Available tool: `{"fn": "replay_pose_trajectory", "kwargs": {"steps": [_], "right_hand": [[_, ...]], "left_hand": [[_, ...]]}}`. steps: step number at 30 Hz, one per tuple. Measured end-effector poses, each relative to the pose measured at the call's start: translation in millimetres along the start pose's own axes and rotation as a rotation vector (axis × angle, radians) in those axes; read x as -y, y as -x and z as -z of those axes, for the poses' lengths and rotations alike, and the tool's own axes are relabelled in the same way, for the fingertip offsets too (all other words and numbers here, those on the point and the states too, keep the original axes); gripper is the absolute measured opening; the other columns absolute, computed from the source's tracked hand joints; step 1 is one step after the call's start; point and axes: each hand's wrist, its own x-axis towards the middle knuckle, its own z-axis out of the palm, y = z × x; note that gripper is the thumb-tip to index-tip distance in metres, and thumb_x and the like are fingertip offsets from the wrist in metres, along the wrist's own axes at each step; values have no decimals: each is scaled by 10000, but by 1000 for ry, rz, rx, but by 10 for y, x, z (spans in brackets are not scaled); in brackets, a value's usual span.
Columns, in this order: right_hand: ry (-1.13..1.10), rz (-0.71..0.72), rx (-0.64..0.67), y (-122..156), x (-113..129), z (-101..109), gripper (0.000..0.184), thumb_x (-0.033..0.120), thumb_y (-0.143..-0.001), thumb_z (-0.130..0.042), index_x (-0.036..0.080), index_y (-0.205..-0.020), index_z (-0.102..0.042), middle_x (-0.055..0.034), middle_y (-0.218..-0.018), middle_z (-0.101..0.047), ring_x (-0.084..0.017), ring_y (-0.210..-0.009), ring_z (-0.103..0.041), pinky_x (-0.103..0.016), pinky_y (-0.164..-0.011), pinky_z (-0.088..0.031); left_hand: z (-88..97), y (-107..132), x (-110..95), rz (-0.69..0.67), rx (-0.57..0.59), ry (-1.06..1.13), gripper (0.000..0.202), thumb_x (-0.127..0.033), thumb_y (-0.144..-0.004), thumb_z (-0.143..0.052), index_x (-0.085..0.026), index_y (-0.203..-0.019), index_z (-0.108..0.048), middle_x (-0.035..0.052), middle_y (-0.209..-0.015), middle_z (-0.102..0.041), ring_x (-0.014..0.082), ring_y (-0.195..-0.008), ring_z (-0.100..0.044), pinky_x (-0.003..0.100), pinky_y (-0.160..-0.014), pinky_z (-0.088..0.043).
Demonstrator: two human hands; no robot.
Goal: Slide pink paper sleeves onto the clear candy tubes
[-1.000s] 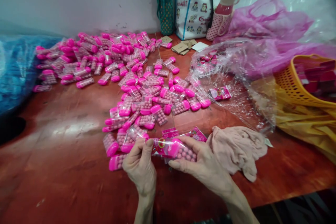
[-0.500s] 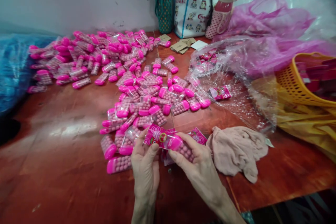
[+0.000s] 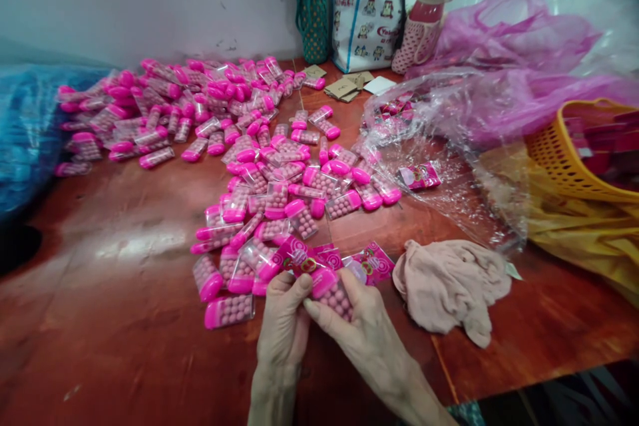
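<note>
My left hand [image 3: 284, 323] and my right hand [image 3: 349, 326] meet at the near middle of the red table [image 3: 114, 319]. Between them they grip a clear candy case with a pink cap [image 3: 329, 291], full of pink balls, with a pink printed label [image 3: 299, 258] at its left end. The left fingers pinch the label end; the right fingers wrap the case body. More pink labels [image 3: 375, 263] lie just beyond the hands. A capped case [image 3: 228, 311] lies to the left of my left hand.
Several pink-capped cases form a pile [image 3: 279, 193] ahead and a larger heap [image 3: 164, 106] at the back left. A beige cloth [image 3: 452, 283] lies right of my hands. Clear plastic [image 3: 449, 166], a yellow basket [image 3: 579, 153] and bags [image 3: 364, 16] stand right and rear.
Both hands drew closer together and slightly toward me with the case. The label end moved from above the left thumb down against the case's cap.
</note>
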Motion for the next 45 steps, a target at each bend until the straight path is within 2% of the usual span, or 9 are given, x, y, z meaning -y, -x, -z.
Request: {"fn": "replay_pose_trajectory", "kwargs": {"steps": [6, 9, 14, 24, 28, 31, 34, 38, 45], "right_hand": [[-119, 18, 26, -29, 2, 19, 125, 274, -757, -605, 194, -776, -511, 52, -613, -528, -95, -534, -485, -178, -468, -379], [1, 32, 4, -5, -19, 5, 85, 251, -770, -581, 203, -812, -526, 47, -619, -533, -108, -549, -492, -192, -488, -382], [147, 33, 0, 31, -71, -20, 85, 273, -791, -555, 207, -839, -532, 17, -684, -553, -143, -625, -513, -228, -550, -398], [-234, 74, 167, -49, 13, 24, 58, 239, -813, -543, 182, -812, -553, 37, -715, -537, -102, -634, -493, -195, -566, -393], [-151, 89, 83, -34, -24, -19, 100, 203, -814, -525, 177, -897, -574, 22, -705, -567, -115, -609, -520, -208, -548, -405], [-99, 78, 18, -19, -51, -72, 283, 162, -802, -516, 168, -1084, -526, -1, -729, -603, -136, -618, -560, -221, -560, -434], [-112, 73, -12, -29, -52, -105, 325, 177, -785, -542, 162, -1108, -519, 1, -706, -608, -137, -599, -571, -216, -559, -447], [-131, 61, -43, -52, -50, -128, 218, 226, -780, -568, 166, -988, -556, 14, -670, -588, -123, -565, -547, -205, -549, -439], [-208, 63, -13, -75, -65, -96, 101, 256, -805, -545, 181, -871, -556, 30, -693, -540, -109, -604, -498, -196, -558, -409]], "left_hand": [[-1, 23, 4, 5, 62, -62, 182, -258, -541, -778, -153, -656, -684, -2, -564, -642, 121, -520, -582, 275, -623, -515], [21, 28, -26, 7, 97, -142, 213, -234, -521, -781, -140, -694, -699, 37, -636, -681, 166, -604, -618, 311, -666, -512], [31, 27, -65, 43, 138, -185, 167, -160, -566, -746, -148, -729, -708, 46, -716, -705, 161, -668, -628, 286, -713, -498], [-2, 61, -23, 6, 257, -75, 180, -205, -663, -672, -171, -837, -703, 67, -807, -702, 226, -801, -636, 343, -771, -494], [4, 65, -41, 34, 361, -141, 189, -137, -687, -626, -157, -862, -697, 89, -922, -687, 247, -913, -608, 348, -810, -474], [18, 61, -46, 75, 411, -166, 209, -156, -702, -620, -132, -897, -689, 116, -985, -668, 267, -952, -594, 362, -827, -464], [31, 63, -32, 92, 370, -144, 233, -244, -709, -641, -138, -911, -684, 115, -961, -675, 269, -917, -609, 379, -824, -463], [19, 77, -5, 60, 225, -139, 242, -343, -731, -621, -148, -854, -694, 98, -892, -695, 242, -850, -630, 382, -825, -462], [-38, 105, 14, 11, 294, -225, 171, -259, -747, -607, -138, -823, -700, 97, -874, -699, 251, -920, -607, 368, -828, -458]]}}
